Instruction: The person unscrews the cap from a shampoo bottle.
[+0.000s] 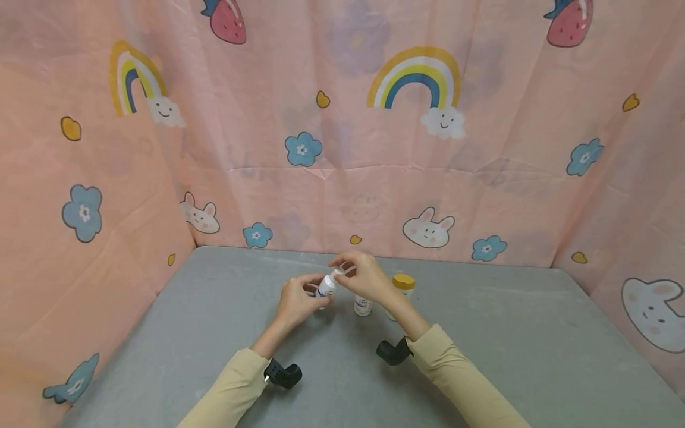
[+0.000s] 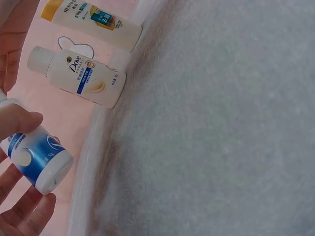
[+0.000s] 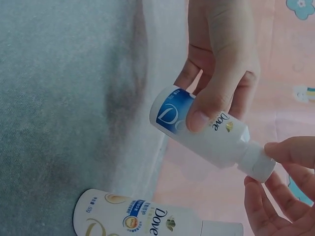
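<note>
"So, where is the bottle [image 1: 326,288]?"

"Between the hands, tilted with its cap [image 3: 256,162] toward the right, seemingly lifted clear of the table [image 1: 481,356]."

"And the fingers?"

"The left hand [image 1: 297,300] pinches the bottle between thumb and fingers. The right hand [image 1: 366,276] pinches the cap with thumb and fingertips; the cap sits on the bottle."

"How would you handle that well?"

"I'd keep the left grip firm but light, since the plastic may give. The right fingertips should bear evenly on the cap, in line with the bottle; a sideways tug could jerk it loose."

"Anything close enough to knock?"

"Yes, a second bottle [image 1: 363,306] stands just to the right, and farther right a third bottle [image 2: 93,22] with a yellow lid [image 1: 404,282], partly hidden behind the right forearm [image 1: 409,315]. I'd keep that arm high."

"What of the surface and room?"

"The table is flat and grey. Pink cloth [image 1: 257,107] hangs along the far, left and right sides, printed with rabbits [image 1: 429,232] and flowers [image 1: 303,148]."
</note>
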A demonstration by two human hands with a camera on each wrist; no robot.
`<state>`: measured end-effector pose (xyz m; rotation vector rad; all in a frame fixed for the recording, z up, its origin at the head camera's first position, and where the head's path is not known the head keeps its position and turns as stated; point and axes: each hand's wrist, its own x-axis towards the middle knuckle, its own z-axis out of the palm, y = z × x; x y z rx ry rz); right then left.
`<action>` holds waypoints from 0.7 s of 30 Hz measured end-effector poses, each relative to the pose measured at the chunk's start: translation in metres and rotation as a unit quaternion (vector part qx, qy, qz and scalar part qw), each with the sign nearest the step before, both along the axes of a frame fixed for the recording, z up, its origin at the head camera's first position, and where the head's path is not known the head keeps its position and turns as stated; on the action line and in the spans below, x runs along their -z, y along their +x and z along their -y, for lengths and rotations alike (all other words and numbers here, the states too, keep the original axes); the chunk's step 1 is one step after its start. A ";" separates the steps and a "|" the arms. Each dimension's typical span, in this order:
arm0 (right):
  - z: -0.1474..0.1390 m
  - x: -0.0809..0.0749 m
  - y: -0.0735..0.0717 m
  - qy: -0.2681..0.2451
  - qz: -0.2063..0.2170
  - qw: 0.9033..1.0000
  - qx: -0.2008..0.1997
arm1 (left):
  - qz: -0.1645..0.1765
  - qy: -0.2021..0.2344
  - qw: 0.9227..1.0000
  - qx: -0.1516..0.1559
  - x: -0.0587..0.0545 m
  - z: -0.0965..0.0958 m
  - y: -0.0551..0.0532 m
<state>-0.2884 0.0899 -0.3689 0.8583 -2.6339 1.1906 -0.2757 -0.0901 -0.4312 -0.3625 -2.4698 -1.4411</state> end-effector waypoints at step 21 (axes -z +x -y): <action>0.002 0.000 0.001 0.003 -0.006 1.000 0.005 | 0.000 0.004 1.000 0.005 -0.003 0.001 0.003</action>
